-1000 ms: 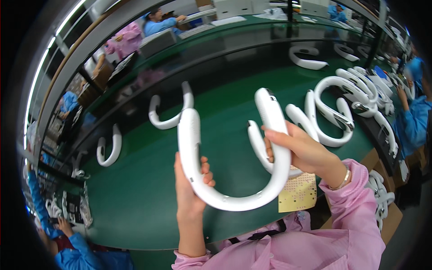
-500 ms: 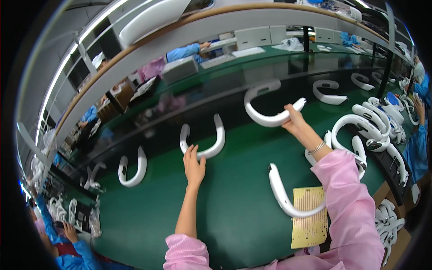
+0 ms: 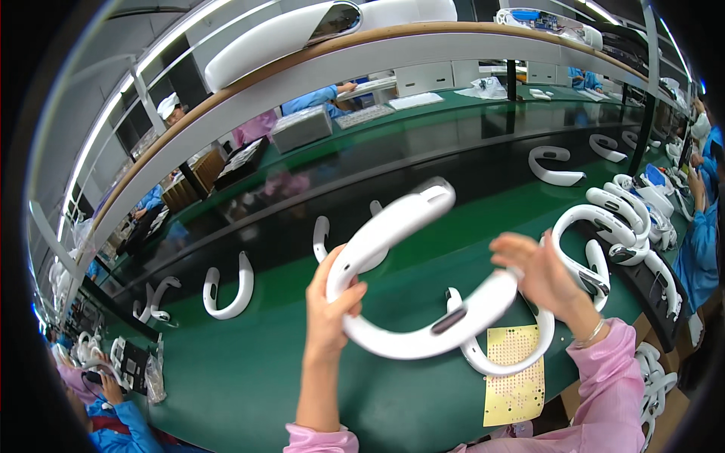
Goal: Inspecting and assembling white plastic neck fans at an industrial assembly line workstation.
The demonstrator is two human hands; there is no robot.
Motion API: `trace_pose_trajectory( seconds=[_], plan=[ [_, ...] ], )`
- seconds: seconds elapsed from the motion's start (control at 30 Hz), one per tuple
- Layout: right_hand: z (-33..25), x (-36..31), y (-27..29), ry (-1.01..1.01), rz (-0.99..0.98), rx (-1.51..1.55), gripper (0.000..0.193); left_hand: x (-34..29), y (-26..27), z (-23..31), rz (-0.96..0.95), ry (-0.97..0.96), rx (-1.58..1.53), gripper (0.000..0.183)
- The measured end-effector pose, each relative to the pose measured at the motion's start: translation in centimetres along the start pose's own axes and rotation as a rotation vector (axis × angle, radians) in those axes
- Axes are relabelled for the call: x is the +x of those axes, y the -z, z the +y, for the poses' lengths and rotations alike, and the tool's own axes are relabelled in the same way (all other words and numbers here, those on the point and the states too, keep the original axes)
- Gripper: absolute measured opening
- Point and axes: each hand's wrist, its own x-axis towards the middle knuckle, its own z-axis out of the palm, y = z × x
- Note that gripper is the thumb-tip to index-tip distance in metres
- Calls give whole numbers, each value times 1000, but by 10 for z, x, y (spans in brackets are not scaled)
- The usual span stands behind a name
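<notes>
I hold a white U-shaped neckband piece (image 3: pixel 400 346) in the air over the green conveyor belt (image 3: pixel 249 377). My left hand (image 3: pixel 332 302) grips its curved side. My right hand (image 3: pixel 540 275), blurred, is closed on its other end, which carries a dark slot. Below that end a second white U-shaped piece (image 3: pixel 513 364) lies on the belt, partly over a yellow perforated board (image 3: pixel 517 385).
More white U-shaped pieces lie along the belt, one (image 3: pixel 226 291) at the left and one (image 3: pixel 555 167) far right. A pile of such pieces (image 3: pixel 615 226) sits on a dark tray at my right. People in blue coats (image 3: pixel 113 408) work nearby. A curved shelf (image 3: pixel 377 60) runs overhead.
Half a second ago my right hand held a U-shaped piece far out over the belt and my left hand was stretched open toward the belt. Now both hands grip one piece close in.
</notes>
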Motion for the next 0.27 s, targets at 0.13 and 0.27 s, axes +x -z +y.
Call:
trace_pose_trajectory(
  seconds=[0.13, 0.27],
  plan=[
    [-33, -19, -51, 181, -296, -685, 78, -32, 0, 62, -330, -64, 478, 61],
    [12, -39, -85, -100, -672, -587, 57, -34, -17, 91, -826, 6, 817, 57]
  ],
)
